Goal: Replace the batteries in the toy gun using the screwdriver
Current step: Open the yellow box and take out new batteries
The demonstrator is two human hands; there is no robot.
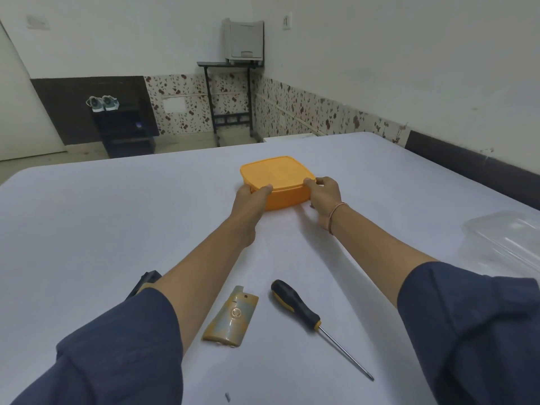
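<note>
— Well, what is shown by the head camera?

— An orange box (277,173) with its lid on is seen on the white table (87,229), well out from the person. It is held at both near corners.

— How are the hands placed?

— The left hand (251,197) is curled round the near-left corner, with the thumb laid on the lid's edge. The right hand (324,194) is curled round the near-right corner, its thumb likewise on the rim. A thin band (336,213) is worn on that wrist, and dark blue sleeves (117,346) are pushed up on both forearms.

— And the screwdriver (295,302)?

— It is left lying on the table close to the person, between the two forearms, touched by neither hand. The black-and-yellow handle is pointed away and left, the metal shaft toward the person and right.

— What else is found there?

— A tan plastic cover (232,317) is laid just left of the screwdriver, apart from it. A tiny dark bit (227,396) is seen by the bottom edge, too small to be identified. A dark object (144,283) is mostly hidden behind the left forearm; whether it is the toy gun cannot be told. A clear plastic container (508,244) is set at the table's right edge, well apart from the box.
</note>
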